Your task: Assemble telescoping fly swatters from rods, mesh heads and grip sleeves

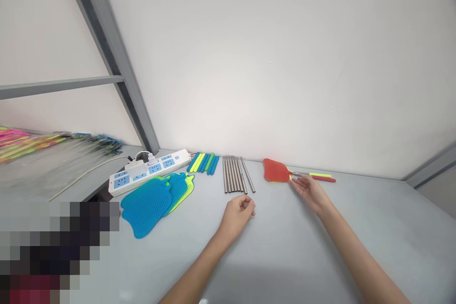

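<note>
My left hand (pixel 236 214) is loosely curled above the table, just in front of a row of metal rods (pixel 233 175), and nothing shows in its fingers. One more rod (pixel 248 175) lies slightly apart at the row's right end. My right hand (pixel 309 192) is open, fingers stretched out beside a red fly swatter (pixel 277 171); whether they touch it I cannot tell. The swatter has a metal shaft and a red handle (pixel 323 179), partly hidden by my fingers. Just behind lies a yellow handle (pixel 319 175).
Blue and yellow-green swatter heads (pixel 147 206) overlap on the left. Behind them are several blue, yellow and green grip sleeves (pixel 203 163) and a white power strip (pixel 149 171) with plugs. A grey metal post (pixel 117 52) rises at left; bagged swatters (pixel 53 145) lie beyond it.
</note>
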Demonstrator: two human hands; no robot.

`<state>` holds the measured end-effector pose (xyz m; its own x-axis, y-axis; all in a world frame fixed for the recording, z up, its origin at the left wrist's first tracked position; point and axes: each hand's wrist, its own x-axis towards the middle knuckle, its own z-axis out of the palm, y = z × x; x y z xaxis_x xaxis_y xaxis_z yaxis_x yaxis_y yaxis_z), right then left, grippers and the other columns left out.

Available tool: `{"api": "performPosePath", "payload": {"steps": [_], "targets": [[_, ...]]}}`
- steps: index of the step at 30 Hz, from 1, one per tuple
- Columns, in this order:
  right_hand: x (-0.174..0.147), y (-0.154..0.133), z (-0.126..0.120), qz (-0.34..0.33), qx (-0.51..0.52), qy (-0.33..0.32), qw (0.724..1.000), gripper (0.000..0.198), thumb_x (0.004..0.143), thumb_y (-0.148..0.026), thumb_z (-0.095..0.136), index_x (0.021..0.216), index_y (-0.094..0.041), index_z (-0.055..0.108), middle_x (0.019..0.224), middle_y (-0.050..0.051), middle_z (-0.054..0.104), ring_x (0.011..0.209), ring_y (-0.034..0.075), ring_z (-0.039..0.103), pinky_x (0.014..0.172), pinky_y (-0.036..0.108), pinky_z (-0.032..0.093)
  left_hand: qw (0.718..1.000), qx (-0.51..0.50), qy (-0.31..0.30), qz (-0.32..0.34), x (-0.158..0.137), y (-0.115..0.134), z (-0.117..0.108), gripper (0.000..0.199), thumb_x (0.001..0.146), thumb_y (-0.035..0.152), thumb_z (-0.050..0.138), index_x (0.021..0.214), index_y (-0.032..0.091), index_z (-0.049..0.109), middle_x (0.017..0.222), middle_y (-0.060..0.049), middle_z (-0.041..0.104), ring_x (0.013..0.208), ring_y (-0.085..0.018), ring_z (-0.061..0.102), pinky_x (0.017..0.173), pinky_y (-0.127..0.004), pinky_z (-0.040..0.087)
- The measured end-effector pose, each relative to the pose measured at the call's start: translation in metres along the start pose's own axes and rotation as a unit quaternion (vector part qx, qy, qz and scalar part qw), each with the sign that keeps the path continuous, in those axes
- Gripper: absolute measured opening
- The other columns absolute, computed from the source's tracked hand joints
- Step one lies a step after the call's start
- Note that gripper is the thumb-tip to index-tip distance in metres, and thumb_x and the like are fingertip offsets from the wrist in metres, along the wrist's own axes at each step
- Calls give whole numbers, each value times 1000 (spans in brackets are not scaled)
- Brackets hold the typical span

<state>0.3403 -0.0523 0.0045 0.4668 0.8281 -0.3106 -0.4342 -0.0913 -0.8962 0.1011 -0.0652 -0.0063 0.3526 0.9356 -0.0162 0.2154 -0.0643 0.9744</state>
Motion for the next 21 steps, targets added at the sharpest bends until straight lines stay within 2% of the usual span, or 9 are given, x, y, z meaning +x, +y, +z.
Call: {"api": "performPosePath", "payload": {"steps": [4,6,9,14,18,21], "targets": [[-22,10,24,14,-67,-97,993,14,73,-23,54,83,-14,57,89,9,60,80,19,60,72,27,52,1000,9,8,3,-1,2,0,18,71,30,42,64,17,52,56,0,57,51,-11,50,51,-22,37],[-30,17,37,29,-101,-148,983,19,71,-26,57,83,-12,59,85,11,61,76,20,61,70,29,52,1000,15,13,7,-1,2,-1,18,71,30,42,64,17,51,56,0,57,51,-11,50,51,-22,37],[-36,28,55,41,-137,-190,971,22,70,-27,58,86,-13,57,79,9,62,69,18,62,67,27,52,999,25,23,14,1,0,-2,18,71,30,41,64,17,52,55,0,57,52,-12,51,52,-22,38],[-31,48,78,66,-192,-208,957,30,69,-25,59,94,-15,47,62,4,60,48,15,60,46,25,51,997,44,49,27,4,0,-7,21,73,33,40,67,17,53,57,0,58,53,-13,52,51,-22,37],[-21,59,87,67,-245,-186,949,37,67,-27,60,96,-16,41,42,-5,51,29,12,49,25,19,38,996,58,67,34,6,2,-12,24,74,35,39,67,17,53,58,0,57,52,-13,51,51,-22,37],[-14,62,90,60,-278,-173,943,35,65,-25,60,94,-17,41,36,-8,45,24,11,44,21,16,31,995,65,71,38,6,2,-12,24,75,35,39,67,17,53,57,0,57,52,-12,51,51,-22,37]]}}
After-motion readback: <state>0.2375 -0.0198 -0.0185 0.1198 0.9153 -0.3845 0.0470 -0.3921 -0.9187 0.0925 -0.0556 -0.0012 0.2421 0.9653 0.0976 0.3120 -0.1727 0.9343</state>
